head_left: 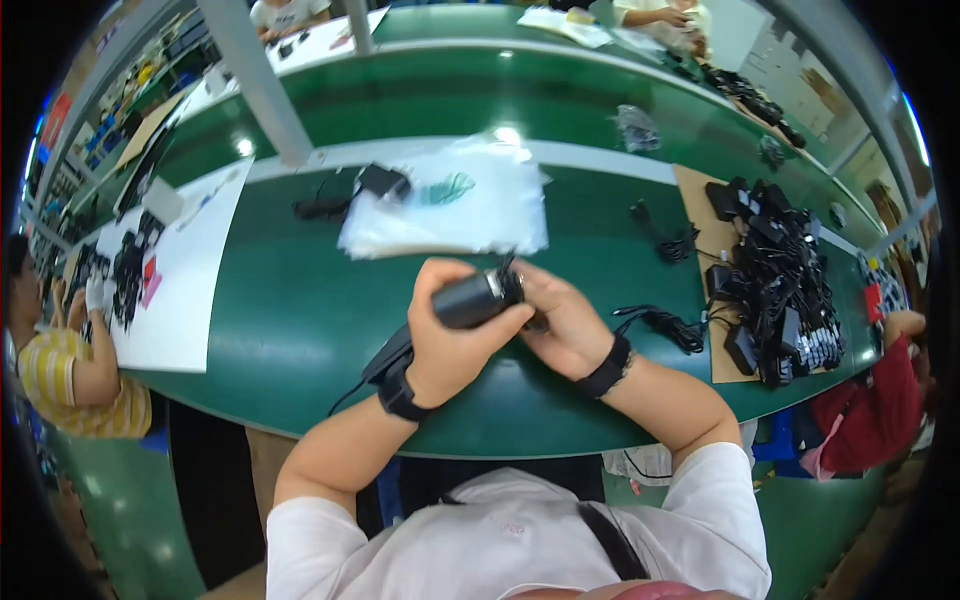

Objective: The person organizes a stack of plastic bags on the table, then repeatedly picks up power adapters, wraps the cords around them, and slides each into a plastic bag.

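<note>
My left hand (440, 340) is wrapped around a black power adapter (466, 302), held above the near middle of the green table. My right hand (572, 325) closes on the dark coiled cable (514, 284) at the adapter's right end, its fingers partly hidden behind it. Beyond both hands lies a stack of clear plastic bags (440, 232) with a green mark on it. Another black adapter (383, 182) rests at the stack's left edge, its cable trailing left.
On the right, a heap of black adapters and cables (785, 262) covers a cardboard sheet (697, 192). Loose bundled cables (672, 328) lie beside it. A grey post (262, 85) rises at the table's far edge. Co-workers sit left, right and across; a white sheet (205, 270) lies left.
</note>
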